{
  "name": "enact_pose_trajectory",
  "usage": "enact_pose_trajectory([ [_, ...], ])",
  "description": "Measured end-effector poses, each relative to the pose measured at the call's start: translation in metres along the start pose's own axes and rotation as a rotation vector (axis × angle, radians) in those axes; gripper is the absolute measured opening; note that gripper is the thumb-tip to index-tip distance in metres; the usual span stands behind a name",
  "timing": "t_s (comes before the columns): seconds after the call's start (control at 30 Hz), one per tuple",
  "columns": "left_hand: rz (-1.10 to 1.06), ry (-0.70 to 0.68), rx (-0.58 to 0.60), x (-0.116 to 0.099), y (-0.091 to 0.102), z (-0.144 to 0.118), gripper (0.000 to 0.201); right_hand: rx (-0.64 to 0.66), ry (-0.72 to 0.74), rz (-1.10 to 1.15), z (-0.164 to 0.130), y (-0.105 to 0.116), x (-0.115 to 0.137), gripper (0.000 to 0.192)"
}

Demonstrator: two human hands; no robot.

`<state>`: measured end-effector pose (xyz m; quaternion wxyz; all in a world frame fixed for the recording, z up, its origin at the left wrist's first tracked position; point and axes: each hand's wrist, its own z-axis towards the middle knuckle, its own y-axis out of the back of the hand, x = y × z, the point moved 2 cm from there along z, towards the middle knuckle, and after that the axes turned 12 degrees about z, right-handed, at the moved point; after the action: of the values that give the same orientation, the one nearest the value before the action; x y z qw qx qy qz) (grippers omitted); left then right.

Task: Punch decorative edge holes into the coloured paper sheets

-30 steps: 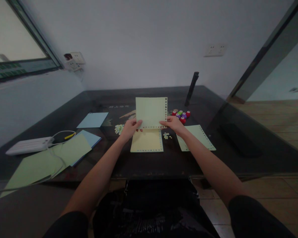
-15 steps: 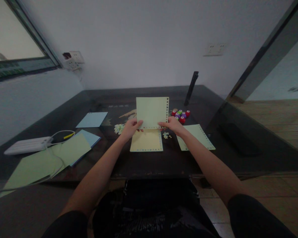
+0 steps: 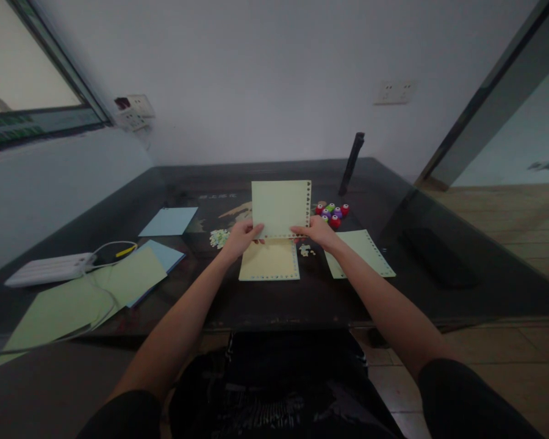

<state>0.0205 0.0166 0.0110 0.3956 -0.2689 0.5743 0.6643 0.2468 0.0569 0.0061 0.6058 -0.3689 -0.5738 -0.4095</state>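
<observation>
A pale green sheet of paper (image 3: 280,207) is held up in front of me, with small punched holes along its right and bottom edges. My left hand (image 3: 243,236) pinches its lower left corner, thumb on the near face. At the lower right, my right hand (image 3: 319,231) grips it the same way. Below it on the table lies a yellowish sheet (image 3: 269,262), also punched along its edges. Beside my left hand is a pile of small paper cut-outs (image 3: 218,238). A smaller scatter of cut-outs (image 3: 306,250) lies below my right hand.
Several colourful craft punches (image 3: 333,213) stand behind my right hand. Another punched sheet (image 3: 359,253) lies under my right forearm. To the left are a blue sheet (image 3: 169,221), green sheets (image 3: 73,308) and a white power strip (image 3: 48,269) with cables. A black upright object (image 3: 351,163) stands at the back.
Almost nothing has moved. Both hands keep the sheet upright in nearly the same place; the view has shifted very slightly.
</observation>
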Motion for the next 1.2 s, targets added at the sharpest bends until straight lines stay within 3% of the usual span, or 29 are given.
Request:
enact_pose_trajectory([
  [0.27,-0.080,0.028,0.013,0.006,-0.003,0.002,0.032,-0.065,0.016,0.060,-0.002,0.005,0.012,0.020],
  [0.5,0.335,-0.082,-0.053,0.016,-0.008,0.000,0.024,-0.223,0.033,0.058,-0.012,0.037,0.020,0.021],
  [0.73,0.435,-0.056,-0.036,0.028,-0.017,0.007,0.015,-0.332,0.066,0.034,-0.032,0.060,0.021,0.019],
  [1.0,0.585,-0.104,-0.064,0.022,-0.020,0.035,0.019,-0.395,0.058,0.040,-0.035,0.066,0.012,0.015],
  [1.2,0.695,-0.123,-0.166,0.011,-0.024,0.058,0.025,-0.421,0.063,0.011,-0.033,0.071,0.007,0.016],
])
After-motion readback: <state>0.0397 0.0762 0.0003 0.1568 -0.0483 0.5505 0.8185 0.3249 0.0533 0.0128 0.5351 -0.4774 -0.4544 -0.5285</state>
